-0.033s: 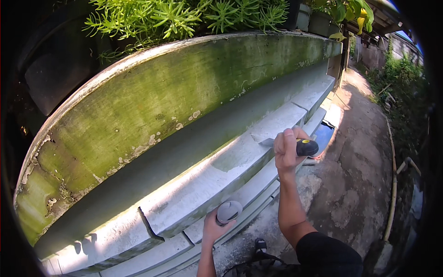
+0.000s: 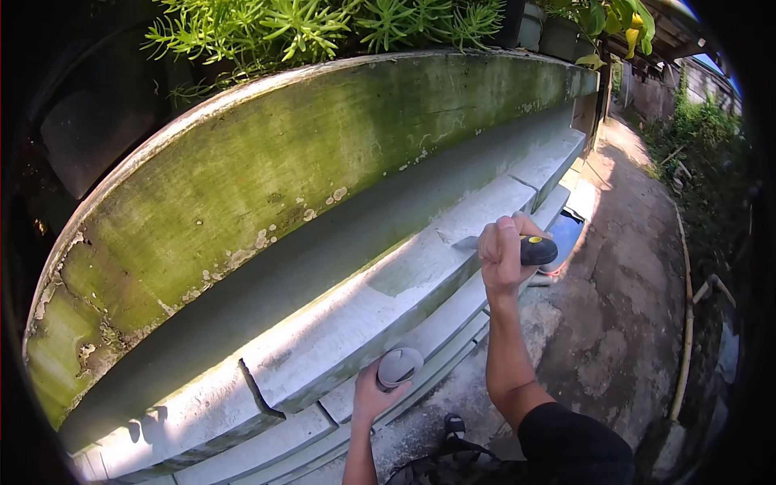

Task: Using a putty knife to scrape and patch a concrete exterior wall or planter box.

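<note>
In my right hand (image 2: 503, 255) is a putty knife (image 2: 537, 250) with a black handle marked by a yellow spot. Its short blade rests at the outer part of the pale ledge (image 2: 339, 323), beside a light patch of smeared filler; fingers cover part of the handle. Lower and to the left, my left hand (image 2: 375, 396) wraps round a small grey cup (image 2: 401, 368) with grey-white material inside. The cup is tilted so its mouth shows, and it stays apart from the ledge's front edge.
Above the ledge rises a mossy green curved wall (image 2: 267, 162), with leafy plants (image 2: 323, 28) over its rim. A dark gap (image 2: 260, 390) splits the ledge at left. More pale steps lie below. On the right runs a concrete path (image 2: 618, 283), with a blue container (image 2: 568, 242) beside the ledge.
The right hand and putty knife have shifted very slightly up and away along the ledge. The left hand still holds the cup in nearly the same place.
</note>
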### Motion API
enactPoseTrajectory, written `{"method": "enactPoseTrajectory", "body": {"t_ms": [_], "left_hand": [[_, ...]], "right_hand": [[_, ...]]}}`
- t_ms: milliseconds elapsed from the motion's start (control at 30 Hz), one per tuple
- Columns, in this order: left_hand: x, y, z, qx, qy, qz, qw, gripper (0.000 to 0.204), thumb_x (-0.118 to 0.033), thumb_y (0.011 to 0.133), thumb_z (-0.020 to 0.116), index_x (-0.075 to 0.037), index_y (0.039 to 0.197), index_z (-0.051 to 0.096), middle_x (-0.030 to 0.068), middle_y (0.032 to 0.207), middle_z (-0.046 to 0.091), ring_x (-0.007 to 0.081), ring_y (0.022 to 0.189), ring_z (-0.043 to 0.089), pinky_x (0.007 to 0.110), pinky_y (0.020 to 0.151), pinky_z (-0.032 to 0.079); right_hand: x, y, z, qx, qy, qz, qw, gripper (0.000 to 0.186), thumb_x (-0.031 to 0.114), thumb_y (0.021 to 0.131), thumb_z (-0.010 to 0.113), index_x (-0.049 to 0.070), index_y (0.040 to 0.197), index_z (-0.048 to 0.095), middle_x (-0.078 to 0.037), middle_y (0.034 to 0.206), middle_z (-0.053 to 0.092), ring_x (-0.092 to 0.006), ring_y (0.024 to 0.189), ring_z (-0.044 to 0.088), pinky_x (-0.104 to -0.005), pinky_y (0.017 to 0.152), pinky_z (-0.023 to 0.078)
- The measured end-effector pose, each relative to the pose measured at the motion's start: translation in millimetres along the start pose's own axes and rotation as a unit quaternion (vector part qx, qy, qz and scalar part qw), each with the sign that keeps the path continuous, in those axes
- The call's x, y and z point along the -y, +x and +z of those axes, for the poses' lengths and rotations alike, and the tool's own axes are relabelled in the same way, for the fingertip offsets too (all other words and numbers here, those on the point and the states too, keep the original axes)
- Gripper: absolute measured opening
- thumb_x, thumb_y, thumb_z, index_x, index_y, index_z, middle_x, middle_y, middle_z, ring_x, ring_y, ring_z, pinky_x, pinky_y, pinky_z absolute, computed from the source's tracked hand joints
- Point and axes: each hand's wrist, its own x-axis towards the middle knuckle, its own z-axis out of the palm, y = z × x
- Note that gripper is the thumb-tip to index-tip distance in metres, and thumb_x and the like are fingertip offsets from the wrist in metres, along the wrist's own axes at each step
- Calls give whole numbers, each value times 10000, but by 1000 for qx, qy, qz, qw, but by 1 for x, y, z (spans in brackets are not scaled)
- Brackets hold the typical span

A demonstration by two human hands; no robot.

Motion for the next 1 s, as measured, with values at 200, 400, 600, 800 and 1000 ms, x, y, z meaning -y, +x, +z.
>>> {"method": "enactPoseTrajectory", "body": {"t_ms": [200,400,600,800,1000], "left_hand": [[1,3,3,1,-13,-3,1000,701,-357,669,879,-9,1222,625,207,1151,679,371,1069,649,431,927,502],[1,-5,1,-6,-17,-15,1000,694,-361,668,879,-15,1216,632,203,1148,681,361,1076,648,433,935,497],[-2,-11,-3,-2,1,-15,1000,683,-360,666,879,-23,1209,638,201,1147,681,367,1071,653,438,934,501],[1,-5,2,-4,-4,-24,1000,697,-363,657,883,-15,1209,636,205,1141,683,378,1071,655,437,935,505],[-2,-3,3,-3,-7,-15,1000,696,-362,664,881,-16,1215,632,204,1139,683,368,1078,650,437,949,497]], "right_hand": [[8,2,0,9,27,-8,1000,401,47,912,535,88,586,305,13,477,367,-53,407,347,-250,403,237],[35,0,4,7,95,-7,995,403,47,899,547,85,578,306,16,474,370,-54,403,313,-259,403,231],[20,7,4,24,57,-3,998,394,38,906,529,82,581,310,10,465,381,-51,395,314,-248,400,241],[-19,18,8,34,2,-1,999,394,30,895,550,69,568,333,7,468,402,-66,415,357,-265,420,252],[-16,16,10,56,30,-14,998,396,40,916,527,75,572,333,12,461,385,-58,414,368,-253,409,265]]}}
